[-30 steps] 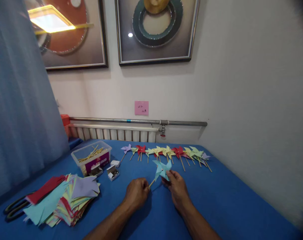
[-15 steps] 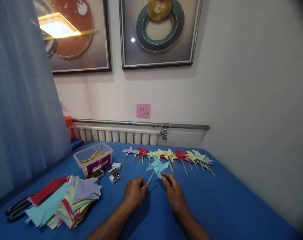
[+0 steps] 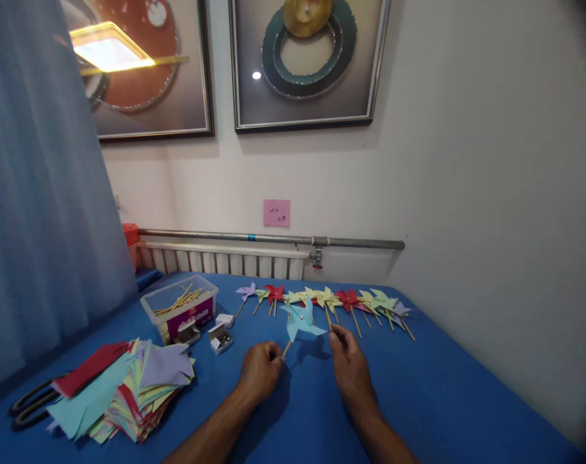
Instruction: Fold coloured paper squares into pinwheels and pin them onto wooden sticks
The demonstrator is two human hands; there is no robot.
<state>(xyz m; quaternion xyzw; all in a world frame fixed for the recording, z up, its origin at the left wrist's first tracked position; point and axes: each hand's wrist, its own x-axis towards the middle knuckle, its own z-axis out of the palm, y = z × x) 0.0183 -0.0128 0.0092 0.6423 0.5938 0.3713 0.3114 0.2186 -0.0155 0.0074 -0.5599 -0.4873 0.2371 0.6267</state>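
Right of the tub [image 3: 191, 316] and nearer than it, the left hand [image 3: 261, 370] pinches the blue pinwheel [image 3: 301, 319] by its stick [image 3: 287, 348]; farther right, the right hand [image 3: 351, 367] has come off the blades [image 3: 310, 328], fingers loosely parted, apparently empty. The blades have turned, suggesting they spin freely.

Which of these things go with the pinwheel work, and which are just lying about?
Probably part of the work:
light blue pinwheel, its stick in the left hand
row of pinwheels
stack of cut paper
tub of sticks
open white box

Apparently just around:
framed pictures
pink note
curtain
radiator
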